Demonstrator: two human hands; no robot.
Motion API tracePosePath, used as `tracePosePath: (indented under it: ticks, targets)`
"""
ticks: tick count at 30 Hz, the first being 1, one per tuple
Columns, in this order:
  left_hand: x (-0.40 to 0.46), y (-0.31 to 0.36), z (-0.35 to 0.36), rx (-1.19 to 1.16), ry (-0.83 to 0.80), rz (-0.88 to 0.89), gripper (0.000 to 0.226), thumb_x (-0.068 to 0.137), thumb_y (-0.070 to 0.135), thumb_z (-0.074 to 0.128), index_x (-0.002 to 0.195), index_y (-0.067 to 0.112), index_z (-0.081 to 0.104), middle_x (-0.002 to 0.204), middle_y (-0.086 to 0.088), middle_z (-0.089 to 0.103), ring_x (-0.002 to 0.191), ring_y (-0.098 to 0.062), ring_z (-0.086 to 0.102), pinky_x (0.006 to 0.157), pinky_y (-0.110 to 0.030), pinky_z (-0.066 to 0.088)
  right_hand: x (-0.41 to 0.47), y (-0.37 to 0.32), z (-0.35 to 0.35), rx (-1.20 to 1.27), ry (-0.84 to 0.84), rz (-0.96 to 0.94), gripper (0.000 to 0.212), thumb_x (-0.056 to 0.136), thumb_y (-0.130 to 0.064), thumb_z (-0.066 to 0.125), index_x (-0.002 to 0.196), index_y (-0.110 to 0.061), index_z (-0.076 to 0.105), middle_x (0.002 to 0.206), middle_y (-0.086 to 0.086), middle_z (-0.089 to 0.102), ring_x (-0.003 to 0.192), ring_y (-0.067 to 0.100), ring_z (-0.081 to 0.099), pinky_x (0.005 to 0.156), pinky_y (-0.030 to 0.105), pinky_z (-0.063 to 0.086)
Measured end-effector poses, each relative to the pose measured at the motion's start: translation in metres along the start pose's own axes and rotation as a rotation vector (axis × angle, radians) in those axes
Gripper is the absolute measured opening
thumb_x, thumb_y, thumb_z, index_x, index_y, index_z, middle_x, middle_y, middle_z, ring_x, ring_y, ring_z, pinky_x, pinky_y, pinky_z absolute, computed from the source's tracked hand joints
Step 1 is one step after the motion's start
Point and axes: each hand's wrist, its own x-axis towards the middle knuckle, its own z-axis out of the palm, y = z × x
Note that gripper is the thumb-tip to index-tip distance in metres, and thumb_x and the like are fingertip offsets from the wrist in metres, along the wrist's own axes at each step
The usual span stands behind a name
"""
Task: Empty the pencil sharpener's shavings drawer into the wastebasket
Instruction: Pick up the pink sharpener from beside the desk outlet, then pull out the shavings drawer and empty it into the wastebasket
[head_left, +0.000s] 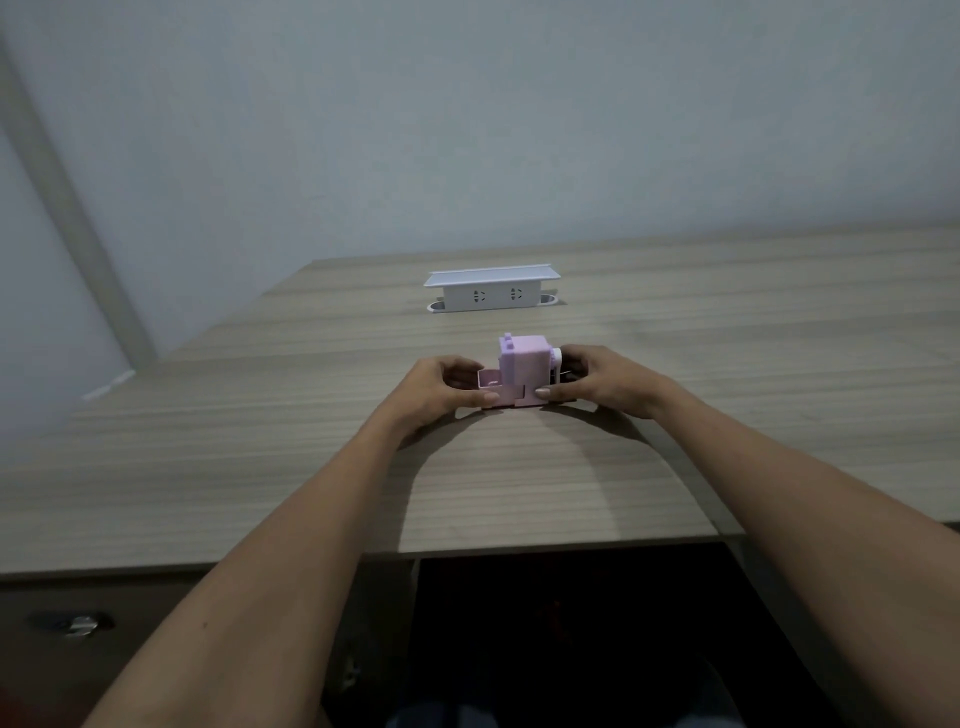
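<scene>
The small lilac plastic pencil sharpener (524, 371) stands on the pale wood-grain desk (311, 467), midway between its near edge and the white pop-up socket box (492, 289) toward the far edge. The right hand (597, 382) clasps the sharpener's crank side, probably to brace the body. The left hand (444, 387) pinches the pale clear shavings drawer (488, 382), which juts partway out leftward, apparently for pulling free. No wastebasket is visible.

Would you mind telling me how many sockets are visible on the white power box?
2: the left socket and the right socket, side by side on the power box; other faces are hidden.
</scene>
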Motion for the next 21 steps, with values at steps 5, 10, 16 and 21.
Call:
tracePosePath:
  ticks: [5, 10, 16, 21]
  targets:
    - [-0.009, -0.001, -0.017, 0.03, -0.001, -0.031, 0.045, 0.08, 0.004, 0.084, 0.121, 0.007, 0.067, 0.1, -0.001, 0.076, 0.073, 0.003, 0.074, 0.066, -0.011, 0.056, -0.004, -0.008, 0.002, -0.011, -0.003, 0.048, 0.056, 0.071, -0.017, 0.091, 0.122, -0.01, 0.069, 0.118, 0.009, 0.076, 0.116, 0.026, 0.07, 0.107, 0.044, 0.051]
    - [-0.015, 0.008, -0.039, 0.077, 0.024, -0.014, 0.049, 0.079, 0.004, 0.084, 0.125, 0.0, 0.067, 0.107, -0.008, 0.075, 0.088, -0.011, 0.072, 0.07, -0.011, 0.057, -0.009, -0.015, -0.005, -0.046, -0.015, 0.062, 0.077, 0.059, -0.027, 0.097, 0.127, -0.009, 0.066, 0.117, 0.007, 0.076, 0.113, 0.025, 0.07, 0.106, 0.046, 0.052]
    - [-0.014, 0.025, -0.051, 0.052, 0.069, 0.014, 0.054, 0.076, 0.009, 0.087, 0.125, 0.001, 0.067, 0.113, -0.014, 0.076, 0.096, -0.02, 0.073, 0.086, -0.024, 0.058, -0.02, -0.049, -0.017, -0.028, 0.066, -0.02, 0.089, 0.074, -0.017, 0.09, 0.149, -0.001, 0.045, 0.141, 0.011, 0.06, 0.13, 0.022, 0.058, 0.108, 0.031, 0.046]
    - [-0.004, 0.057, -0.054, -0.025, 0.132, 0.088, 0.057, 0.076, 0.011, 0.088, 0.127, -0.002, 0.066, 0.12, -0.022, 0.073, 0.092, -0.016, 0.071, 0.081, -0.017, 0.054, -0.023, -0.084, -0.032, 0.007, 0.144, -0.091, 0.08, 0.076, -0.019, 0.089, 0.145, -0.001, 0.051, 0.135, 0.01, 0.065, 0.124, 0.019, 0.063, 0.11, 0.032, 0.048]
